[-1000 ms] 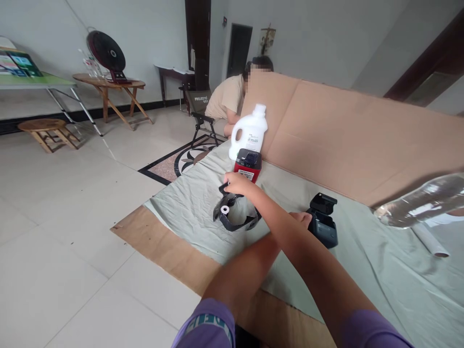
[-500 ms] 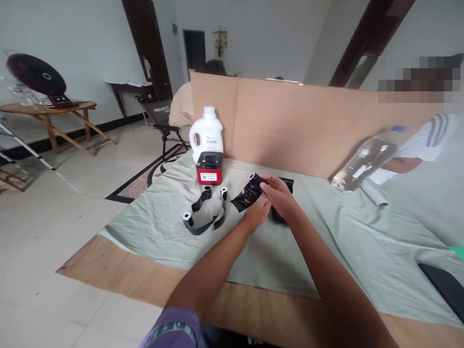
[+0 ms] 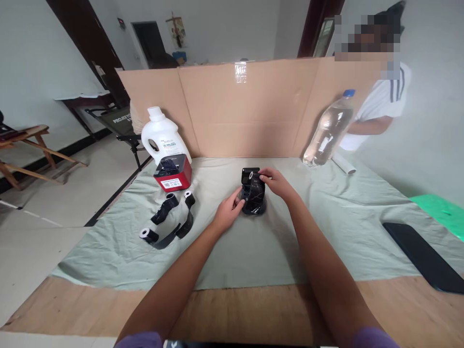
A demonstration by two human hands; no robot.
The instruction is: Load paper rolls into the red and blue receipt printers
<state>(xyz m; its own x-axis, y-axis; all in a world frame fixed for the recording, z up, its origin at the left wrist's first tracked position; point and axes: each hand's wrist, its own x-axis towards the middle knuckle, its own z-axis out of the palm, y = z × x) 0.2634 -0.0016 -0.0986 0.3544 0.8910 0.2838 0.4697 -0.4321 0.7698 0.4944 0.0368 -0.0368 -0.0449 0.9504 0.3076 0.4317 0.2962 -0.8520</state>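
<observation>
My left hand (image 3: pixel 230 209) and my right hand (image 3: pixel 274 181) both grip a black glossy ribbon roll (image 3: pixel 256 189) over a small dark printer (image 3: pixel 250 175) at the middle of the pale green cloth (image 3: pixel 253 241). My left fingers pinch the roll's left end; my right fingers close on its top right. To the left, several black ribbon rolls with white cores (image 3: pixel 167 220) lie loose on the cloth.
A red and black label printer (image 3: pixel 172 172) and a white jug (image 3: pixel 160 136) stand at the back left. A cardboard screen (image 3: pixel 232 106) lines the back. A clear bottle (image 3: pixel 328 129), a black phone (image 3: pixel 422 256) and another person (image 3: pixel 380 106) are on the right.
The view has swung right. My right hand left the loose rolls on the left, took one ribbon roll with my left hand, and both brought it to the dark printer.
</observation>
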